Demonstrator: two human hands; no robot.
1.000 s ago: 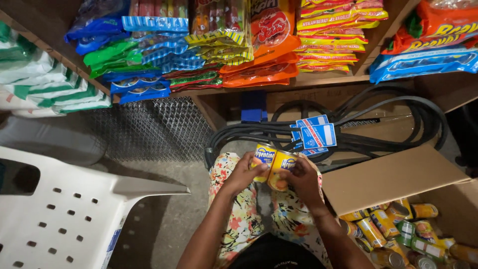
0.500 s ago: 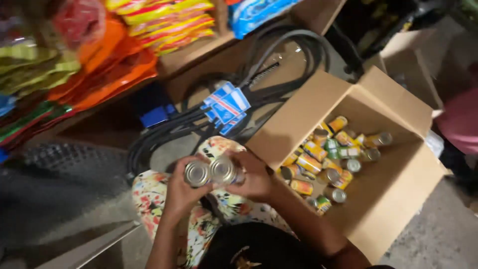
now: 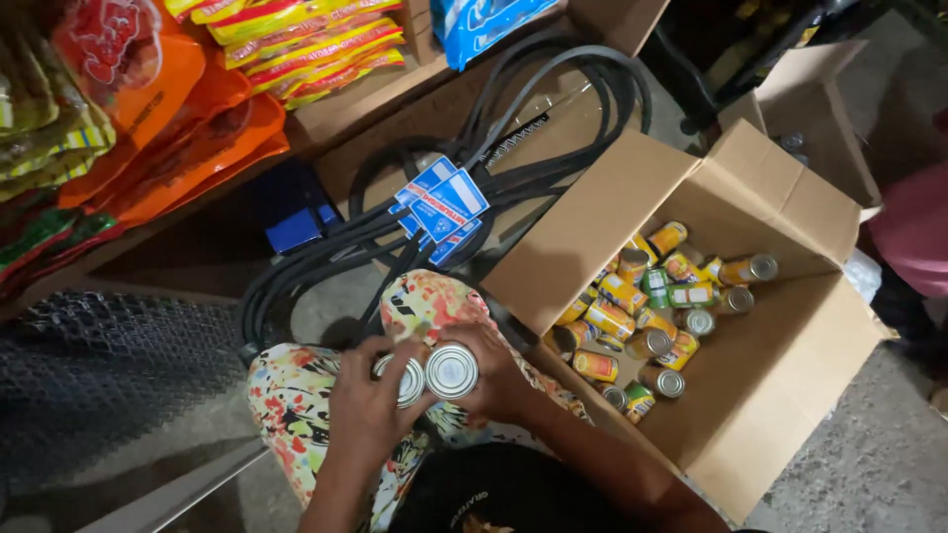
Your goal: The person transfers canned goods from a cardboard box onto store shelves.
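Two small tin cans lie in my hands over my lap, their silver ends facing up. My left hand point(image 3: 367, 407) grips the left can point(image 3: 407, 381). My right hand point(image 3: 497, 373) grips the right can point(image 3: 452, 371). The cans touch side by side above my flower-patterned trousers point(image 3: 291, 395). An open cardboard box point(image 3: 780, 395) stands on the floor to my right, with several more cans point(image 3: 647, 306) of yellow, orange and green labels lying loose in it.
Black rubber belts point(image 3: 513, 118) with blue paper sleeves hang in front of a wooden shelf. Orange, yellow and green snack packets point(image 3: 168, 109) fill the shelves above left. A wire mesh panel point(image 3: 99, 365) stands at the left. Another open box point(image 3: 810, 99) sits behind.
My view has swung from the shelves to the right and down onto the box. The two cans have turned from showing yellow labels to showing their silver ends, still in both hands.
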